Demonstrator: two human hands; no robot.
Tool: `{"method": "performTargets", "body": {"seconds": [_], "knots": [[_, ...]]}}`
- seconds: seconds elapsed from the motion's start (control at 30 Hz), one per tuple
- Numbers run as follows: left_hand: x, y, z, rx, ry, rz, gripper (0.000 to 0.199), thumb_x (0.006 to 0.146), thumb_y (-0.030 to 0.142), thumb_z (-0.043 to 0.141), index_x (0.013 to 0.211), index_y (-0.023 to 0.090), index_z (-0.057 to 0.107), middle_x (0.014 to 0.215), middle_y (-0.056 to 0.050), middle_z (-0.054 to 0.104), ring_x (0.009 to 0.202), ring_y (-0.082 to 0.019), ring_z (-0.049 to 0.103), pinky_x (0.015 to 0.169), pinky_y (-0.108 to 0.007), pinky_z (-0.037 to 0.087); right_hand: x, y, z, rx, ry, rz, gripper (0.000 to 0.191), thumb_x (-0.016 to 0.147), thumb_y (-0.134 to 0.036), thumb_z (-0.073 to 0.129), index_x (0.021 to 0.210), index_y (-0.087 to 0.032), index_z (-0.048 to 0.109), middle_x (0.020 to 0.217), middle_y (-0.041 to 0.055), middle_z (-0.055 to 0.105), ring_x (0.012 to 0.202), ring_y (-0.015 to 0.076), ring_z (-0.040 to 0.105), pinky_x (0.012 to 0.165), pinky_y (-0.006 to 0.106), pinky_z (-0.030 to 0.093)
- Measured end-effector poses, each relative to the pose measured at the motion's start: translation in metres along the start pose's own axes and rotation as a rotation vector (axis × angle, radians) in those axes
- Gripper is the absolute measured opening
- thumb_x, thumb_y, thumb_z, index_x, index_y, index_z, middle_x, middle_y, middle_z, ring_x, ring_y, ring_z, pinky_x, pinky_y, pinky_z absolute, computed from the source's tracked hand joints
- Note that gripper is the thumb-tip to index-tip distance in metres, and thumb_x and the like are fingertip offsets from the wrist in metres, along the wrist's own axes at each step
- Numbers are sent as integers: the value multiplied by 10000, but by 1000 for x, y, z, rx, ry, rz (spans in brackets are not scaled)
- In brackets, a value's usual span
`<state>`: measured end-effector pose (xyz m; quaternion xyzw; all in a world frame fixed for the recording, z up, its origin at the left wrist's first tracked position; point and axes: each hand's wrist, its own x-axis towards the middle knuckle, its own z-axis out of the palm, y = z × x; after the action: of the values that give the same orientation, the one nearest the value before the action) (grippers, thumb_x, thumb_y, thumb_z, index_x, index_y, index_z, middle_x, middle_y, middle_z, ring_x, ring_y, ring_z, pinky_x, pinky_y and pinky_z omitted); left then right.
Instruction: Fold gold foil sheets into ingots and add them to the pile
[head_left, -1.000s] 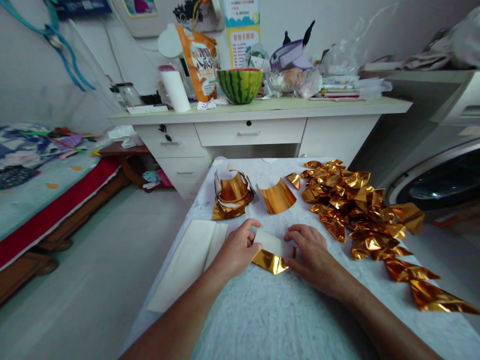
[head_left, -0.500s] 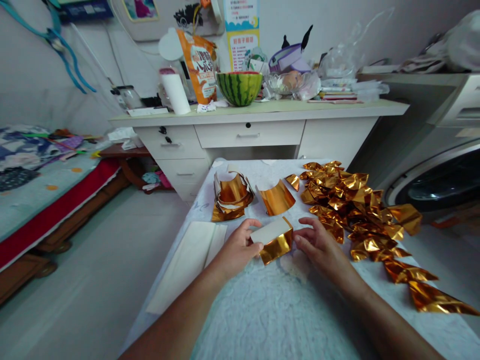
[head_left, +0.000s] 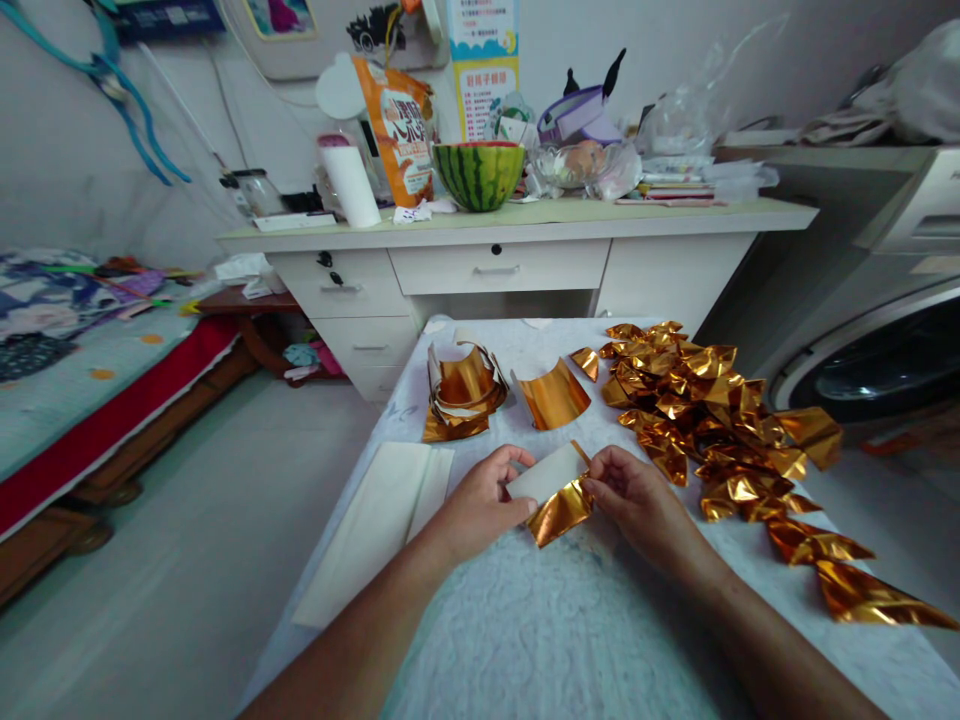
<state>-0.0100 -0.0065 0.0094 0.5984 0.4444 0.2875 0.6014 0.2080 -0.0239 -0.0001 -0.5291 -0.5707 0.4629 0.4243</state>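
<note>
Between my hands is a sheet of gold foil paper [head_left: 561, 512], bent over so its pale back shows on top and the shiny side faces me. My left hand [head_left: 501, 500] grips its left end between thumb and fingers. At the right end, my right hand [head_left: 621, 490] pinches the edge near the fold. Beyond it lies a curled gold sheet [head_left: 555, 394]. A stack of curled gold sheets [head_left: 466, 384] sits to its left. To the right is a heap of folded gold foil pieces [head_left: 697, 400].
White folded paper [head_left: 367, 530] lies on the left of the cloth-covered table [head_left: 510, 640]. Behind stands a white desk [head_left: 495, 262] bearing a cut watermelon [head_left: 478, 178] and an orange pouch [head_left: 397, 130]. A washing machine [head_left: 885, 300] is at right, a bed [head_left: 112, 370] at left.
My right fingers have closed onto the sheet's right end, where they were apart before. The front gold flap has tilted outward and lower, toward me.
</note>
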Motion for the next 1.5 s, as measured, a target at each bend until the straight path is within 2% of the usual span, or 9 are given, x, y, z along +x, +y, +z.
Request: {"method": "performTargets", "body": {"seconds": [0.13,0.3,0.4,0.63,0.8,0.9,1.13,1.37,1.5], "knots": [[0,-2,-2,84,65,58,422,724,235,684,1117,195,535,922,-6,552,748,-132,558,630,-230,425,0,-5,1,131,-37,-17,243,801,-381,665,747,-204,508,676,-43,506,622,110,475,577,234,381],[-1,1,-1,-79,-88,12,495,725,225,680,1176,189,479,883,-14,614,727,-154,591,606,-238,422,-1,-6,1,233,-76,-23,279,813,-411,682,767,-201,504,688,-41,515,628,105,477,582,229,385],[-2,3,1,-106,-104,6,485,731,198,657,1177,191,467,835,-2,629,676,-139,585,577,-223,402,-2,-7,1,217,-94,-23,236,845,-384,646,791,-206,502,698,-38,520,639,111,487,593,237,394],[-2,4,1,-109,-37,7,474,729,139,606,1177,203,466,864,-8,641,671,-135,593,557,-212,397,-3,-5,-1,-215,-18,-101,37,891,-231,506,859,-223,523,763,-6,563,693,158,525,634,285,409],[0,2,3,-85,24,-3,458,723,98,555,1160,203,464,885,-12,643,715,-145,608,572,-213,410,-7,-14,-2,-521,25,-316,194,800,-59,469,878,-227,523,917,38,553,858,205,534,744,328,435],[1,2,3,-107,24,-16,458,732,102,552,1166,201,449,868,-7,633,695,-133,593,563,-209,404,-11,-17,3,-585,-50,-350,293,721,-1,484,908,-226,489,977,52,528,931,228,511,806,365,442],[0,5,3,-122,-7,-52,481,744,148,575,1196,195,415,747,51,550,495,-59,431,446,-181,283,-11,-11,15,-677,-32,-363,365,623,29,506,885,-220,456,978,64,521,934,249,480,800,389,434],[-1,3,6,-98,-11,-35,551,716,122,569,1236,200,405,915,-6,597,683,-123,571,580,-224,431,-10,-14,15,-706,-131,-326,407,604,33,463,932,-201,520,915,41,569,873,217,511,774,358,439],[-4,1,4,119,24,41,484,741,133,580,1213,218,512,958,-11,603,718,-125,541,604,-219,409,-10,-16,14,-716,-220,-388,321,666,34,490,863,-205,573,915,38,588,882,210,517,785,354,431]]}}
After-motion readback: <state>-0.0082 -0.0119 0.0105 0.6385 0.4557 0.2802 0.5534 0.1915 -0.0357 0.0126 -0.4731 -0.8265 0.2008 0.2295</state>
